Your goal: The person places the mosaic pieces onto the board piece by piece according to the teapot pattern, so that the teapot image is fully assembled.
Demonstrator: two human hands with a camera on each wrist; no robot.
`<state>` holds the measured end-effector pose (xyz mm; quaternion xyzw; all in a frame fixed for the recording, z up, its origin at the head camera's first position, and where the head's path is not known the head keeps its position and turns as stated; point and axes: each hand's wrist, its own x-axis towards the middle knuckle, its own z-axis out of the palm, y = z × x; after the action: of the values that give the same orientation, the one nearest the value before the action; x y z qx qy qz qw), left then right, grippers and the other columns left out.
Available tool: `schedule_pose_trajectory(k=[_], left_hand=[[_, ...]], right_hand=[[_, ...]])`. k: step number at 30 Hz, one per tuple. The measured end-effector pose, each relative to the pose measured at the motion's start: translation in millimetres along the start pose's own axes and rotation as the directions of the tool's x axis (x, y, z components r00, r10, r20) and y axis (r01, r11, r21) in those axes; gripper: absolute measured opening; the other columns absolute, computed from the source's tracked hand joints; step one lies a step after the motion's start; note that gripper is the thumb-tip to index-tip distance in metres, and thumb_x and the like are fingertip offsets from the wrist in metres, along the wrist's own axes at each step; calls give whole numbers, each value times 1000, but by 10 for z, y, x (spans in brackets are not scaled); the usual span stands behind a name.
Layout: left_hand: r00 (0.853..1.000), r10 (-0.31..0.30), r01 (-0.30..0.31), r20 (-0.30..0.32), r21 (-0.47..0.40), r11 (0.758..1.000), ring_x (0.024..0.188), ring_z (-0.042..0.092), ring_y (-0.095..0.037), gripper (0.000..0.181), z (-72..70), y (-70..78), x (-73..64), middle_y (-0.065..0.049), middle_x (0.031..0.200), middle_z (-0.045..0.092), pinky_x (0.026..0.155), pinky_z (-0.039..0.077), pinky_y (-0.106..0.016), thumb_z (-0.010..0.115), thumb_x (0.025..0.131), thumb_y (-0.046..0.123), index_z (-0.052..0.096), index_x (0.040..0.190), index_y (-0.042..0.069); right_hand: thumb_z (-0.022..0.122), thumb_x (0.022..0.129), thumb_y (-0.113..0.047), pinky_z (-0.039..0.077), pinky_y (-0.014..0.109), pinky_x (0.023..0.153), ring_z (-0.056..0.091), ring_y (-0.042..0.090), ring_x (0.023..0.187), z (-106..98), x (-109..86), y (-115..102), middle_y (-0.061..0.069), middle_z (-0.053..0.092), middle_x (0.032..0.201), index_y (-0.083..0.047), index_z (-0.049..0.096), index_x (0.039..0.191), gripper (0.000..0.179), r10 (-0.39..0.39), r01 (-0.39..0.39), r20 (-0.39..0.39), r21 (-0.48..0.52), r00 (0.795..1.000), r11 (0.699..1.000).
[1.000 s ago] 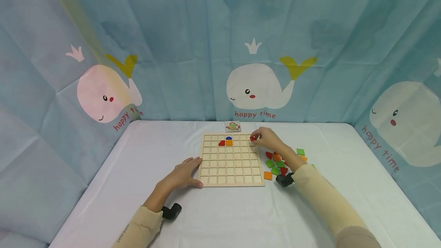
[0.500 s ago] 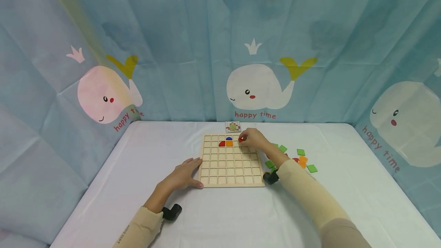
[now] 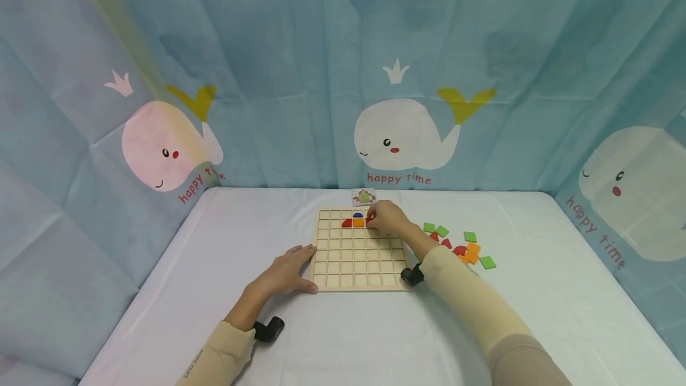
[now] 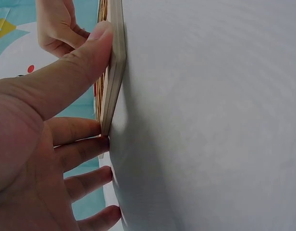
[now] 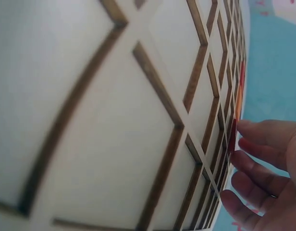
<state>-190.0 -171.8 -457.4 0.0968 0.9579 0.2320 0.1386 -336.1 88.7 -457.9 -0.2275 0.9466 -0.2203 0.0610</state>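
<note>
A wooden grid board (image 3: 354,255) lies on the table. Near its far edge sit a blue half-round tile (image 3: 358,215), a red quarter-round tile (image 3: 347,223) and an orange square tile (image 3: 358,223). My right hand (image 3: 388,218) pinches another red tile (image 5: 233,134) just right of the orange one, at the board's surface; the fingers partly hide it. My left hand (image 3: 286,270) rests at the board's left edge, its fingers spread and fairly straight. In the left wrist view, the thumb (image 4: 85,60) touches the board's side.
Loose green, red and orange tiles (image 3: 473,248) lie on the white table (image 3: 343,338) right of the board, partly behind the right forearm. A small pattern card (image 3: 364,197) lies beyond the far edge. A blue whale-print curtain (image 3: 300,76) hangs behind the table.
My right hand has moved left over the board with the red tile, from the far right corner to beside the orange tile. The left hand has stayed in place.
</note>
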Motion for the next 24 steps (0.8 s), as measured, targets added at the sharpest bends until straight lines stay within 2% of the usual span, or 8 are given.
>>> schedule_pose_trajectory(k=[5,10,18,24], left_hand=[[1000,2,-2,-1,3,1000,147,27,-37,95,-1,0,8,-13,156,38,114,25,-63,86,70,30,39,149,6],[1000,4,-4,-3,7,1000,147,27,-38,95,7,-4,15,-13,156,38,114,25,-63,86,70,30,39,149,6],[1000,2,-2,2,-1,1000,147,26,-38,94,13,-5,22,-13,156,38,115,24,-63,86,70,29,39,149,6],[1000,6,-6,-2,10,1000,147,27,-38,95,15,-20,31,-13,156,38,114,25,-64,86,70,30,39,149,6]], right_hand=[[72,87,-16,56,36,81,67,23,90,15,3,-13,10,74,100,-4,75,101,18,-8,8,5,0,1000,1000],[71,87,-15,56,37,82,67,24,92,-58,-33,-3,11,73,103,-3,74,104,20,-16,15,10,14,1000,1000],[69,90,-15,55,41,86,65,28,96,-352,-180,64,13,71,103,0,71,112,27,-13,13,-9,25,1000,1000],[68,90,-17,54,39,79,63,26,92,-567,-327,113,13,70,102,0,70,113,28,-24,26,-45,39,999,999]])
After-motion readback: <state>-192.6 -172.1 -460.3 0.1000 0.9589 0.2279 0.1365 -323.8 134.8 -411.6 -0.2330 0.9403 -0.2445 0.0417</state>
